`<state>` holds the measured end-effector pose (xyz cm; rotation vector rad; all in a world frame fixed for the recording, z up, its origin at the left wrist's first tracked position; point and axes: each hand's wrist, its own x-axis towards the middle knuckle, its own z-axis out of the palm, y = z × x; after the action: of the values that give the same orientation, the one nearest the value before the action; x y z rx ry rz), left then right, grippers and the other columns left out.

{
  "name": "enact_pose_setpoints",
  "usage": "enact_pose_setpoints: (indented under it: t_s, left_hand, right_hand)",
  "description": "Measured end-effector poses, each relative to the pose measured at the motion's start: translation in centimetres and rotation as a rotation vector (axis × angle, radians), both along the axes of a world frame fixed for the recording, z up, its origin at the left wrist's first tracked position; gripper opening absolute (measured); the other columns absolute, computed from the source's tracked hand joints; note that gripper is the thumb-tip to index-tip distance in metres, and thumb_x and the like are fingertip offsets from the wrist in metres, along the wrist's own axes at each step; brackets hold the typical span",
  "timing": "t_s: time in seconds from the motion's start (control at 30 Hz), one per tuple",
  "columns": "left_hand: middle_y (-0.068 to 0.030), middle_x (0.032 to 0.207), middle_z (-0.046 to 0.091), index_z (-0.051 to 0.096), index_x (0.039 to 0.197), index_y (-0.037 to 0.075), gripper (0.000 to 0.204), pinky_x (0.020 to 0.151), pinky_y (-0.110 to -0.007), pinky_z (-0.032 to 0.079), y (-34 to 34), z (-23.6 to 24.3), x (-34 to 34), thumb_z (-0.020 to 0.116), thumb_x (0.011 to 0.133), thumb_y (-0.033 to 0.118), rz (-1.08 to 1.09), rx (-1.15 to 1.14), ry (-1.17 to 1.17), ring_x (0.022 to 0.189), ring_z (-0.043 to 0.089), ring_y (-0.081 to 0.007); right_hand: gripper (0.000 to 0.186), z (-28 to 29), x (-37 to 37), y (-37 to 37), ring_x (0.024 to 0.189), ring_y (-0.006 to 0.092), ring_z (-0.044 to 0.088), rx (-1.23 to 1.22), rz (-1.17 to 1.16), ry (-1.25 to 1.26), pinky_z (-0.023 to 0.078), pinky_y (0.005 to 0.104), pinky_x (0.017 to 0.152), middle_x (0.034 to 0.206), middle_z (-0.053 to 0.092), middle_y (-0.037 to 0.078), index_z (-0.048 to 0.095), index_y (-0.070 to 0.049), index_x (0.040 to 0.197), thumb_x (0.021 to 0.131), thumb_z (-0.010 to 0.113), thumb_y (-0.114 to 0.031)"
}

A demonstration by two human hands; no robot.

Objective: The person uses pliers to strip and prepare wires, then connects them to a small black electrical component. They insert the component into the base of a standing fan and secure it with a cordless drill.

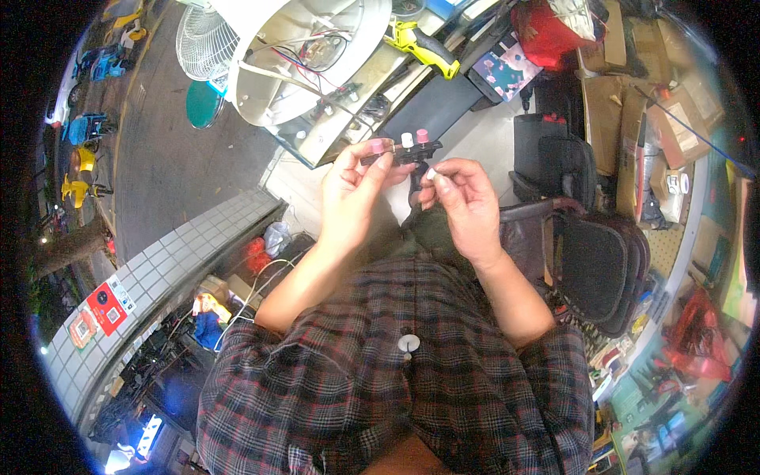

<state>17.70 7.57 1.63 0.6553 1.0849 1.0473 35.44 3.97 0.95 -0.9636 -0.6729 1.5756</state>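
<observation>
My left hand (352, 190) is closed on one end of a small black strip (408, 153), held up in front of my chest. Along its top stand a white button cap (407, 140) and pink button caps (422, 136). Close to its right end, my right hand (469, 202) pinches a small white cap (431, 175) between thumb and fingers. Whether this cap touches the strip is hard to make out.
A white round housing (261, 99) with loose wires lies ahead on the workbench, beside a white fan grille (206, 43). A yellow-and-black hand tool (427, 51) rests there too. Black chairs (599, 273) and cardboard boxes (681, 127) stand right; a tiled ledge (170, 261) runs left.
</observation>
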Motion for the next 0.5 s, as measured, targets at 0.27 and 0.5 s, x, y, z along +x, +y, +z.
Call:
enact_pose_setpoints:
  t_s: [0.27, 0.5]
  left_hand:
    - [-0.0133, 0.117, 0.069, 0.055, 0.132, -0.002, 0.034, 0.082, -0.031, 0.063, 1.3, -0.1, -0.7, 0.059, 0.106, 0.021, -0.034, -0.211, -0.015, 0.098, 0.075, -0.025]
    - [-0.0116, 0.118, 0.066, 0.053, 0.139, 0.002, 0.038, 0.076, -0.033, 0.065, 1.7, 0.9, -1.5, 0.054, 0.109, 0.025, -0.147, -0.127, -0.023, 0.095, 0.072, -0.0205]
  right_hand:
    - [0.027, 1.8, 1.4, 2.3, 0.084, 0.015, 0.069, -0.223, 0.071, 0.113, 0.058, 0.0294, 0.076, 0.1, 0.071, 0.008, 0.061, 0.0, 0.126, 0.105, 0.062, -0.016]
    - [0.023, 0.6, 3.0, 5.7, 0.09, 0.0122, 0.066, -0.153, 0.148, -0.017, 0.053, 0.0255, 0.076, 0.104, 0.07, 0.006, 0.064, 0.001, 0.12, 0.102, 0.065, -0.013]
